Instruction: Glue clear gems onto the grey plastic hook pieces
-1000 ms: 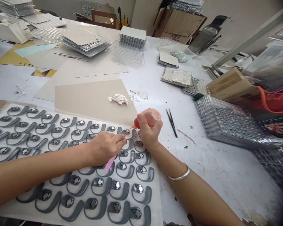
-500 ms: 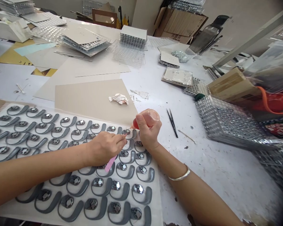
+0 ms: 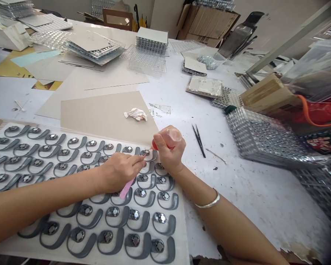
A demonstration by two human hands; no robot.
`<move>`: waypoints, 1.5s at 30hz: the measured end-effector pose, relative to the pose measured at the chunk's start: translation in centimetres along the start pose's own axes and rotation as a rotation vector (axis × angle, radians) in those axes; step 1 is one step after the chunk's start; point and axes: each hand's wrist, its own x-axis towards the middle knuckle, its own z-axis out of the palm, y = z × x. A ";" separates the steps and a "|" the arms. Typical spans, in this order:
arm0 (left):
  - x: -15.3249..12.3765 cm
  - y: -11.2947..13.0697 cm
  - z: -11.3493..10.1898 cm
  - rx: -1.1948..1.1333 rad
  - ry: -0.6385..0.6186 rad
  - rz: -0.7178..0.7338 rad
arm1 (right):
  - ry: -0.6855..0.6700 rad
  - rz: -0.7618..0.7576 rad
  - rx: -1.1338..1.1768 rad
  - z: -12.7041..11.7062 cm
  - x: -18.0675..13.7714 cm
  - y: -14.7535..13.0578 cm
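Observation:
My left hand (image 3: 121, 171) is closed around a flat pink tool (image 3: 126, 190), whose wide end sticks out below the fingers. Between its fingertips and my right hand (image 3: 171, 152) lies a grey curved piece with a round stone (image 3: 145, 152) in the top row. My right hand grips a small translucent squeeze bottle (image 3: 173, 137) with reddish parts, tipped so that its nozzle end points left toward that piece. Several rows of similar grey pieces (image 3: 165, 200) lie on a white sheet (image 3: 182, 235) under both hands; my left forearm hides some of them.
Black tweezers (image 3: 199, 141) and a cotton swab (image 3: 216, 156) lie right of my right hand. A crumpled white tissue (image 3: 136, 114) rests on beige card (image 3: 105, 110). Stacked clear trays (image 3: 264, 136) stand at the right, more trays (image 3: 151, 42) at the back.
The whole view has shifted slightly, so things sit a little further left and up. Both hands keep their hold and stay by the same top-row piece.

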 end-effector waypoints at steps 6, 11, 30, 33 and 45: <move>0.2 -0.3 -0.2 -0.043 -0.017 -0.036 | -0.010 -0.088 -0.031 -0.1 -0.1 -0.1; 0.2 -0.5 -0.4 -0.067 -0.037 -0.090 | -0.005 -0.199 -0.054 -0.1 -0.1 -0.1; -0.4 -0.7 0.0 -0.023 -0.116 -0.091 | -0.033 -0.345 -0.096 -0.4 0.0 -0.8; -0.2 -0.7 -0.2 -0.057 -0.070 -0.075 | -0.061 -0.358 -0.098 -0.5 0.1 -1.0; -0.2 -1.3 -0.6 -0.125 -0.096 -0.085 | -0.083 -0.344 -0.029 -0.5 0.3 -0.9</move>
